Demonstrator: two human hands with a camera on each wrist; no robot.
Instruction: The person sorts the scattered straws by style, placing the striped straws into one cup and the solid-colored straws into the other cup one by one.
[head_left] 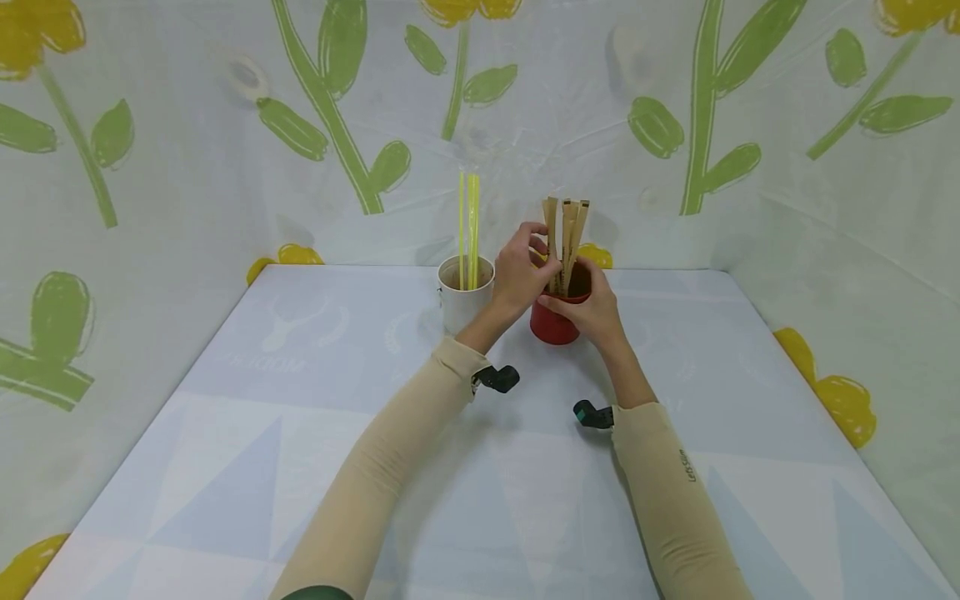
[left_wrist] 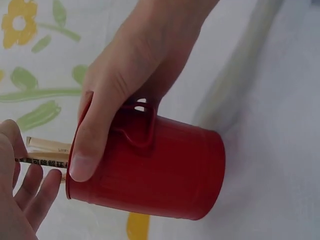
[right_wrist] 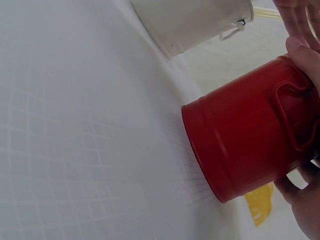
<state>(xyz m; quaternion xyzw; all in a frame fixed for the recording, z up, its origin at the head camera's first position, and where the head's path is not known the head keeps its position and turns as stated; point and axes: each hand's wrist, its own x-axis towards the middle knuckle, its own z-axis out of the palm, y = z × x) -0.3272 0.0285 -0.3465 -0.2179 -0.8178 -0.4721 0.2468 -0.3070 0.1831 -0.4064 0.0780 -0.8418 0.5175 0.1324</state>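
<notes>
Near the far edge of the table, my right hand grips a small red metal pail by its rim, thumb outside and fingers round the far side. Several slim kraft-paper stick packets stand up out of the pail. My left hand reaches in from the left and pinches one printed stick packet between thumb and fingers, its lower end inside the pail. In the right wrist view the pail's wire handle hangs on its side, and the packets are hidden.
A white metal pail stands just left of the red one, close behind my left wrist. Thin yellow sticks rise from it. A flower-printed cloth hangs behind the table. Each wrist carries a small black camera.
</notes>
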